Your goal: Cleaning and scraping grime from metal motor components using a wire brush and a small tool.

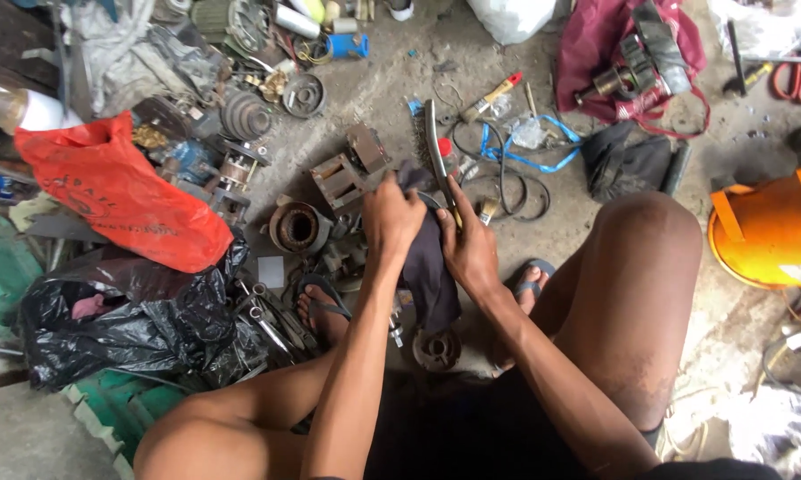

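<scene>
At the bottom of the view, bare knees frame two forearms that reach up toward twelve o'clock. The left hand [391, 222] is clenched around a dark cloth [429, 267], which hangs down from the fist toward six o'clock. The right hand [469, 249], just beside it at three o'clock, grasps the handle of a wire brush [434, 151]; the brush rises from the fingers toward twelve o'clock, its bristled edge facing nine o'clock, and the cloth's upper end presses against it. Both things sit at the centre of the view, above the concrete floor [382, 89].

Below the hands, at six o'clock, a small round metal part [437, 348] lies on the floor between the sandalled feet. At nine o'clock from the left hand stands a rusty motor housing [295, 228], and beyond it an orange plastic bag [120, 191] rests on a black plastic bag [125, 320]. At two o'clock from the hands lies a blue strap [529, 151]. Farther off, an orange drum [769, 231] sits at three o'clock, a maroon cloth [596, 44] holding a machine part at one o'clock, and red-handled scissors [796, 78] near the top right corner.
</scene>
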